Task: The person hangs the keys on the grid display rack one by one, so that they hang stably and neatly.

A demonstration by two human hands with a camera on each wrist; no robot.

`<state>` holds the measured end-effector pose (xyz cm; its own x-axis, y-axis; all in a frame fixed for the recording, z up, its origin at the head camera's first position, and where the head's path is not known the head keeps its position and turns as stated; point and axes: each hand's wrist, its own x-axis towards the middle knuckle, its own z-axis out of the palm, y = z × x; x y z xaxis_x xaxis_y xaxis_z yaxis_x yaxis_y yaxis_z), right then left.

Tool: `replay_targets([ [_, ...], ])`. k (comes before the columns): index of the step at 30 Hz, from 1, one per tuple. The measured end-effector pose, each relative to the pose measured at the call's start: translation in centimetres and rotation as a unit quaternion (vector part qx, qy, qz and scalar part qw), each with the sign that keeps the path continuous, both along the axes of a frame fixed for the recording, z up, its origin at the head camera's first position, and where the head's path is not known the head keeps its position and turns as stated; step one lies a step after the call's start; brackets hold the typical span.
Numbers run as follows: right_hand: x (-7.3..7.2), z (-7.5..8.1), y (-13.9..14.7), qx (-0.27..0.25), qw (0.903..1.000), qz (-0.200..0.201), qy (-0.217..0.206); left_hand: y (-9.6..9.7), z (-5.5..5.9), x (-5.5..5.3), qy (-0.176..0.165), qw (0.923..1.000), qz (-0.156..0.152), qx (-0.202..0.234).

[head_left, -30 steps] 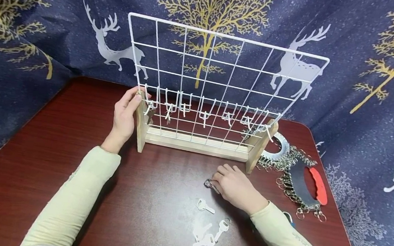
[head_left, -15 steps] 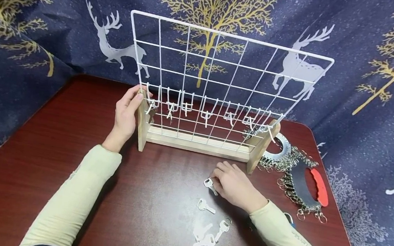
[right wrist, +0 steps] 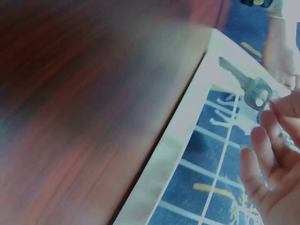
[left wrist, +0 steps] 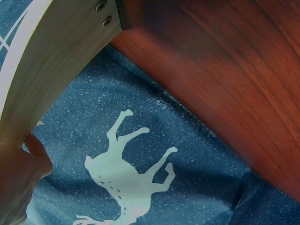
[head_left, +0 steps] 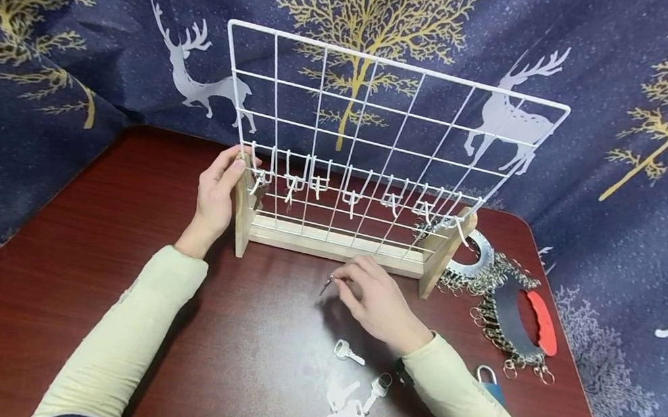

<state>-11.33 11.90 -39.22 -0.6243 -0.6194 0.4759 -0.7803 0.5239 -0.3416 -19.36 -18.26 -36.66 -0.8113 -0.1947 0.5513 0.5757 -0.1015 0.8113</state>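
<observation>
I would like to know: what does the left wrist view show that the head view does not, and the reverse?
Only the left wrist view shows two round metal screws. Only the head view shows the right hand pinching a small metal key, and the blue padlock with a metal shackle. Both show the left hand holding the light wooden side post, the reddish-brown wooden table and the dark blue deer-print cloth.
</observation>
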Motion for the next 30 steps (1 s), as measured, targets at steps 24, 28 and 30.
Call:
replay_targets([
  [24, -0.4, 2.3, -8.9, -0.521, 0.7666, -0.026, -0.375, 0.1, 0.1, 0.2, 0.002, 1.0000, 0.000, 0.005],
  [28, -0.6, 2.9, -9.5, -0.573, 0.7053, -0.021, -0.417, 0.2, 0.0, 0.0, -0.003, 1.0000, 0.000, 0.006],
  [30, -0.8, 3.2, -9.8, -0.595, 0.6791, -0.017, -0.429, 0.3, -0.1, 0.0, -0.003, 0.9999, -0.001, 0.011],
])
